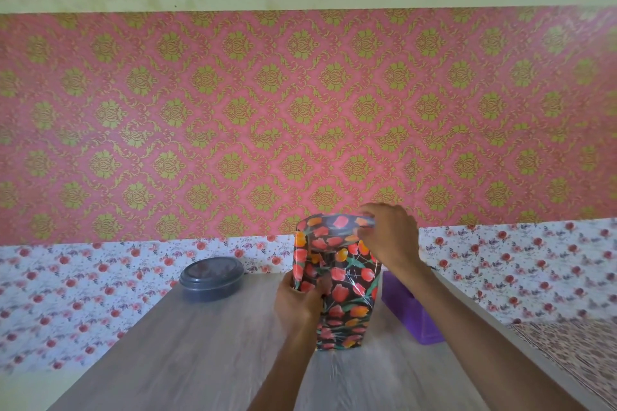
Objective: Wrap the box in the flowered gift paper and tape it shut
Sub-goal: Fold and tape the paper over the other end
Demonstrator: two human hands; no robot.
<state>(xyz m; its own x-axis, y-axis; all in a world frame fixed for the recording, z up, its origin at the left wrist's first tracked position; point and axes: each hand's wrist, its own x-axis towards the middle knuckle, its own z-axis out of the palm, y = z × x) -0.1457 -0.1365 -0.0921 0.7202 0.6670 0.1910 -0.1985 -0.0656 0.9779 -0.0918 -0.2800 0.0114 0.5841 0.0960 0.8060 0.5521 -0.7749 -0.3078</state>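
Note:
The box point(344, 297) stands upright on end near the middle of the wooden table point(187, 354), covered in glossy black gift paper with red and orange flowers. Above the box's top the paper rises as an open sleeve point(330, 227). My left hand point(300, 300) grips the box's left side about halfway up, thumb across the front. My right hand point(389, 237) is at the top right, pinching the upper edge of the paper sleeve and folding it inward. No tape shows on the paper from this side.
A round dark container with a lid point(212, 277) sits at the table's back left. A purple box point(412, 310) lies just right of the wrapped box, partly behind my right forearm. Flowered wall covering runs behind the table; a patterned fabric point(574, 347) lies at right.

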